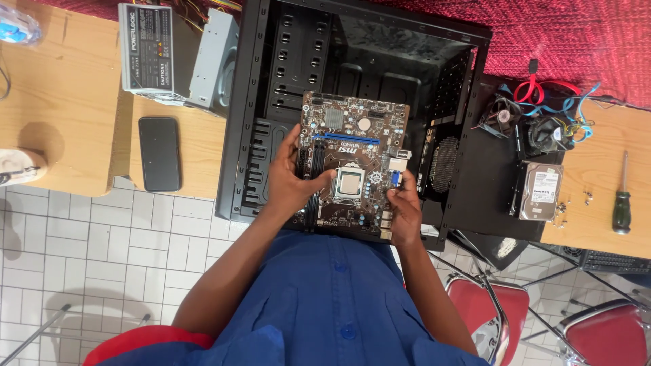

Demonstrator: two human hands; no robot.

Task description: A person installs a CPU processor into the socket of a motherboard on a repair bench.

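A brown motherboard (352,135) with a silver processor (350,183) in its socket is held over an open black computer case (305,61). My left hand (293,177) grips the board's left edge, thumb lying toward the processor. On the board's right edge, by the metal ports, my right hand (405,211) holds on with curled fingers. The board hangs level above the case's inside.
A grey power supply (146,49) and an optical drive (213,59) lie on the wooden table at left, with a black phone (159,153). At right: a hard drive (541,192), a cooler fan (546,134), cables, small screws and a screwdriver (622,203). Red chairs stand below.
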